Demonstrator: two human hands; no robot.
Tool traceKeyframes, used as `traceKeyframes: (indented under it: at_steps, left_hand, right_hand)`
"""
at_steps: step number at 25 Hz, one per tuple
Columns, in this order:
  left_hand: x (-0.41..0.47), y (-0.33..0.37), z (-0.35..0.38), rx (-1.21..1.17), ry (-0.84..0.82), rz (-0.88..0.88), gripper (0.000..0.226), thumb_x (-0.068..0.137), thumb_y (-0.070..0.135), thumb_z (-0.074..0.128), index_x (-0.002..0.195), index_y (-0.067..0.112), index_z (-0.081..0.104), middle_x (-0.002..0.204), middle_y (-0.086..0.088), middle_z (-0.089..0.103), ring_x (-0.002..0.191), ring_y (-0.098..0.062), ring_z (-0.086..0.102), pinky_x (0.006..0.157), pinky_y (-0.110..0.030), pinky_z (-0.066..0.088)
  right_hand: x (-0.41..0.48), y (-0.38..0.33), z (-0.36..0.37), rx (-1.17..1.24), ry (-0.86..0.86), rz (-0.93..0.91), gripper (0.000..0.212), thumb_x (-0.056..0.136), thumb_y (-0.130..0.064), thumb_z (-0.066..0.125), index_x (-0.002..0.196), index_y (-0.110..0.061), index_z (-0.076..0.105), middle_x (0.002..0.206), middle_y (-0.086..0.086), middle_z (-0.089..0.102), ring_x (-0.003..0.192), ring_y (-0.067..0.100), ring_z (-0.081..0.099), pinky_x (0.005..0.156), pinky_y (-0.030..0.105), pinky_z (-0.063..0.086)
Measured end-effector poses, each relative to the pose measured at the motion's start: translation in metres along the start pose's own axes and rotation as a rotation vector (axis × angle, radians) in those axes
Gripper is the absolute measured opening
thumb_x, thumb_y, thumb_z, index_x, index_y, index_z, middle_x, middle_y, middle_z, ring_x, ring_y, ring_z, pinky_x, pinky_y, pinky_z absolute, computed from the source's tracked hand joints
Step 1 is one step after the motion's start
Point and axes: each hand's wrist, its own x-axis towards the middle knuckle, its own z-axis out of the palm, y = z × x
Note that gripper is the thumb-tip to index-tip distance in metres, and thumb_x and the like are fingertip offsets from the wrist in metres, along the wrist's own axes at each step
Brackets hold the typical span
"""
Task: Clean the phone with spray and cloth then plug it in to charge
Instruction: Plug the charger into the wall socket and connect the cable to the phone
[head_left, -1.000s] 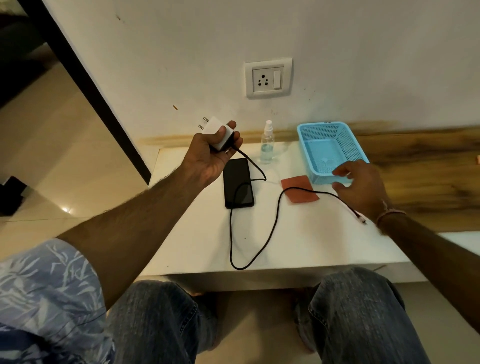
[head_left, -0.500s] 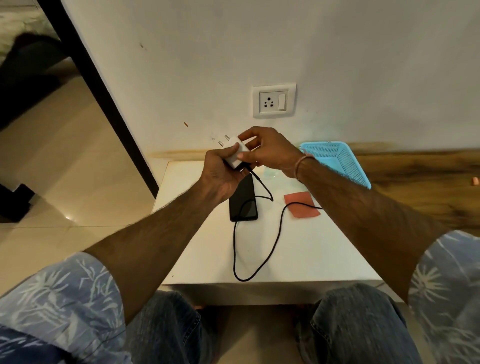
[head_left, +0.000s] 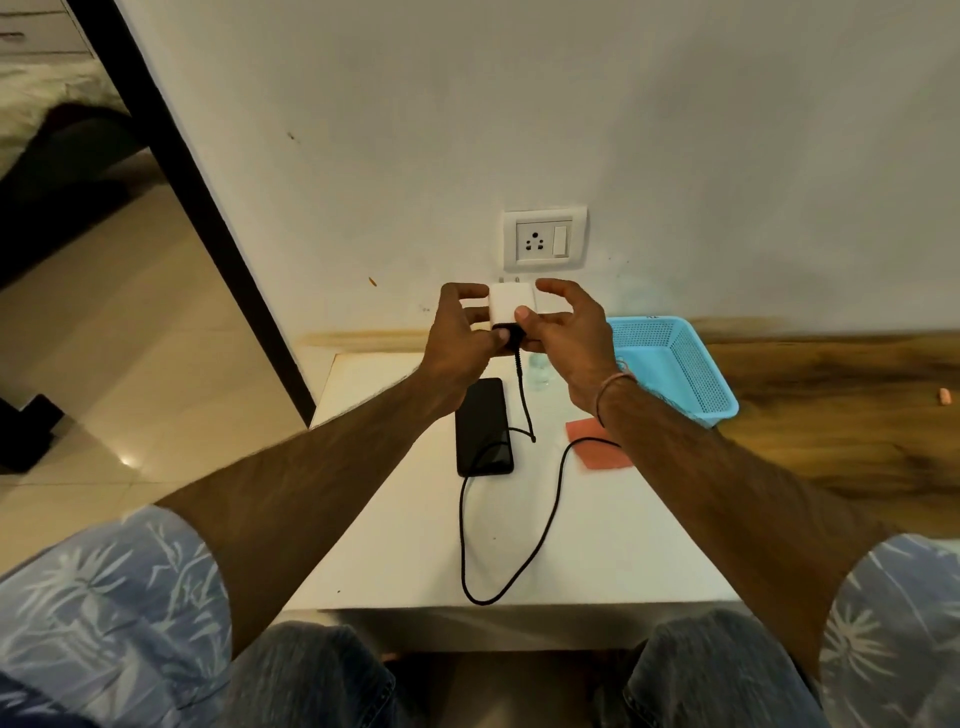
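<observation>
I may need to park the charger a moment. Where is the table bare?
Bare: the near right corner of the table, bordered by cable, cloth and front edge; also the strip between phone and the left edge. Crowded: the far end, where phone, bottle, cloth and basket sit close.

Showing white at frame centre on charger (head_left: 511, 304), wall socket (head_left: 544, 239) and table (head_left: 623, 545). Showing black on phone (head_left: 483, 426) and cable (head_left: 540, 519), orange-red on cloth (head_left: 597, 447), light blue on mesh basket (head_left: 675, 364) at right, blue with pale leaf print on sleeves (head_left: 114, 597) in lower corners.
</observation>
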Motion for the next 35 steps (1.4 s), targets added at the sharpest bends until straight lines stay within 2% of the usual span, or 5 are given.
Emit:
traceKeyframes:
  at_steps: [7,14,21,27,35]
  left_hand:
    - [0.051,0.005,0.027,0.087,0.022,0.007,0.046,0.091,-0.008,0.063,0.130,0.009,0.045,0.128,-0.022,0.063,0.107,-0.038,0.069,0.087,-0.041,0.061]
    - [0.099,-0.001,0.045,0.043,0.050,-0.068,0.046,0.090,-0.010,0.063,0.129,0.009,0.047,0.123,-0.023,0.065,0.103,-0.037,0.070,0.089,-0.049,0.060]
    - [0.127,-0.013,0.057,0.018,0.040,-0.085,0.047,0.090,-0.011,0.063,0.129,0.009,0.046,0.126,-0.024,0.063,0.109,-0.038,0.068,0.089,-0.051,0.060]
    - [0.131,-0.021,0.056,-0.012,0.080,-0.074,0.048,0.088,-0.013,0.063,0.128,0.008,0.047,0.121,-0.025,0.065,0.105,-0.039,0.070,0.087,-0.051,0.061]
    - [0.139,-0.013,0.062,-0.063,0.161,-0.122,0.045,0.088,-0.011,0.065,0.127,0.010,0.053,0.122,-0.025,0.064,0.104,-0.039,0.069,0.085,-0.050,0.061]
  right_hand:
    - [0.046,0.000,0.001,-0.050,0.122,-0.003,0.045,0.085,-0.024,0.072,0.128,-0.015,0.061,0.121,0.007,0.068,0.096,0.023,0.070,0.062,0.012,0.052]
    - [0.102,0.013,0.003,-0.030,0.151,0.069,0.046,0.083,-0.021,0.074,0.125,-0.009,0.062,0.122,0.010,0.067,0.100,0.027,0.068,0.082,0.029,0.058]
    - [0.133,0.029,-0.001,-0.020,0.154,0.078,0.046,0.082,-0.019,0.075,0.125,-0.008,0.063,0.121,0.013,0.067,0.098,0.028,0.069,0.076,0.027,0.060]
    - [0.140,0.033,0.003,0.001,0.147,0.069,0.045,0.081,-0.018,0.076,0.123,-0.007,0.064,0.120,0.012,0.067,0.098,0.028,0.069,0.055,0.012,0.054]
    - [0.153,0.021,0.004,-0.001,0.146,0.104,0.037,0.081,-0.017,0.075,0.115,-0.004,0.068,0.109,0.015,0.071,0.089,0.028,0.071,0.063,0.024,0.058]
